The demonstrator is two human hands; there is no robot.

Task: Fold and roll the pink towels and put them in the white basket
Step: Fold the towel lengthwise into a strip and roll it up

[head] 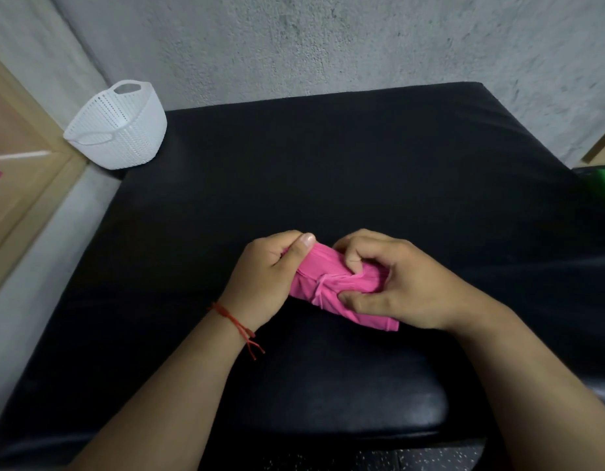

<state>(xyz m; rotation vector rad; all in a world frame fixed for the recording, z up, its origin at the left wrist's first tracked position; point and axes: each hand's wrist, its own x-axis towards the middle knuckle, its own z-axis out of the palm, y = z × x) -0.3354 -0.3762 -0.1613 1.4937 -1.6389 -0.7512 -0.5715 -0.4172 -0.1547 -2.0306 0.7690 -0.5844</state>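
Pink rolled towel lies crosswise before me; my left hand grips its left end, my right hand pinches its middle. The white basket sits well apart, far-left, nearer my left hand.

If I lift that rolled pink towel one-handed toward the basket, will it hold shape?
Probably not by itself: the pink towel is soft cloth, wrinkling where the left hand and right hand grip it. Its loose near edge could unroll. Likely light.
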